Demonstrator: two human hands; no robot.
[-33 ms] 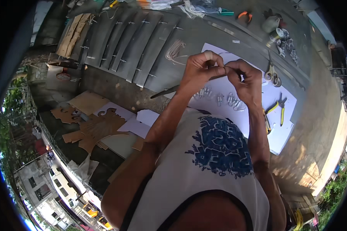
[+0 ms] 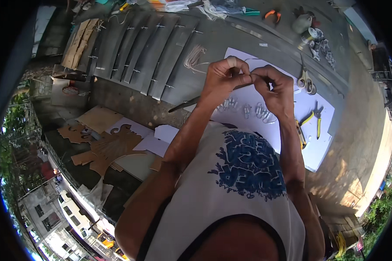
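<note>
My left hand (image 2: 226, 78) is closed with thumb and forefinger pinched together. A long, narrow dark strip (image 2: 185, 104) runs under my left wrist and shows again below the fingertips; the left hand appears to hold it. My right hand (image 2: 274, 89) meets it fingertip to fingertip, also pinching. Whatever lies between the right fingers is too small to make out. Below the hands, several small clear and silvery pieces (image 2: 263, 113) lie on a white sheet (image 2: 322, 150). Scissors (image 2: 306, 80) and yellow-handled pliers (image 2: 315, 119) are right of my right hand, and a yellow-and-black cutter (image 2: 300, 135) is beside that forearm.
Several dark, flat strips with small ties (image 2: 159, 56) lie at the back left. A coiled cord (image 2: 194, 58) rests beside them. A wire spool (image 2: 309, 35) and orange-handled pliers (image 2: 272, 16) are at the back right. Cut brown board pieces (image 2: 113, 148) sit lower left.
The whole view has shifted slightly. Both hands stay pinched together in nearly the same place.
</note>
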